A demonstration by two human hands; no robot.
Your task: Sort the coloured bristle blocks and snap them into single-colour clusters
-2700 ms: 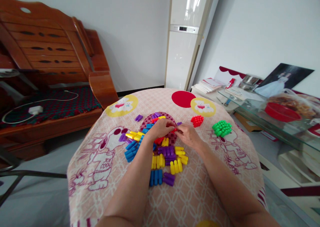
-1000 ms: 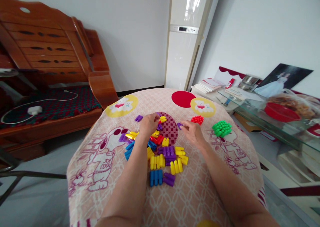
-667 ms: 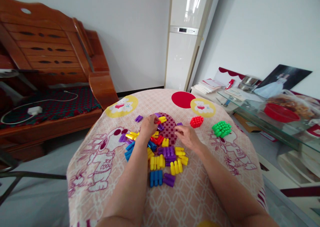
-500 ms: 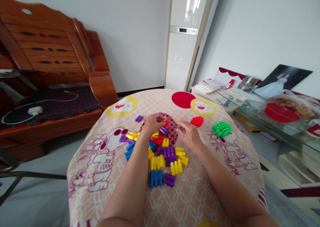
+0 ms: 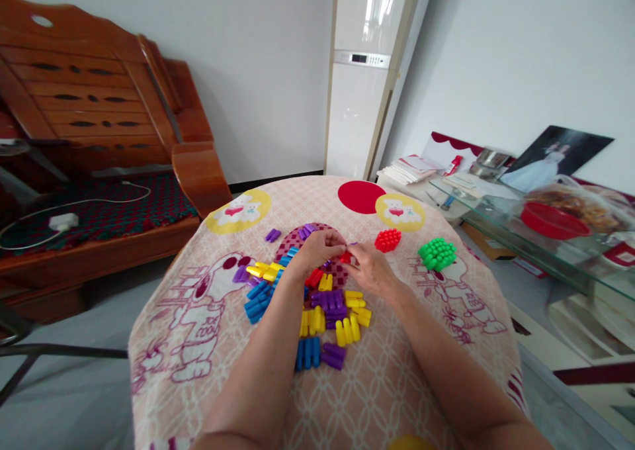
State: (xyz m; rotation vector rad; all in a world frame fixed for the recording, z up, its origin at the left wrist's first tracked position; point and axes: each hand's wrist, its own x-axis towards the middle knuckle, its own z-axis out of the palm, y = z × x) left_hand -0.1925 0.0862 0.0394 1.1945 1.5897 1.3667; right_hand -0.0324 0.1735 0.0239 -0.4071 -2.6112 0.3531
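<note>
My left hand [image 5: 320,250] and my right hand [image 5: 373,268] meet over the far middle of the round table. A small red plastic building block [image 5: 346,257] sits between their fingertips, pinched from both sides and partly hidden. A bit of purple shows at the right fingers, too small to name. Below the hands lies a loose spread of ribbed blocks: purple ones [image 5: 327,300], yellow ones [image 5: 348,331], blue ones [image 5: 308,353] and another red one [image 5: 314,278]. My left forearm covers part of the spread.
A red cluster of blocks [image 5: 387,239] and a green cluster [image 5: 437,255] stand right of my hands on the patterned tablecloth [image 5: 387,384]. Farther right is a glass shelf [image 5: 501,228] with a red bowl [image 5: 555,222]. A wooden bench [image 5: 99,112] stands at left.
My left hand has moved right with the red block, and both hands' fingertips now come together on it. More purple and blue blocks show behind the left hand.
</note>
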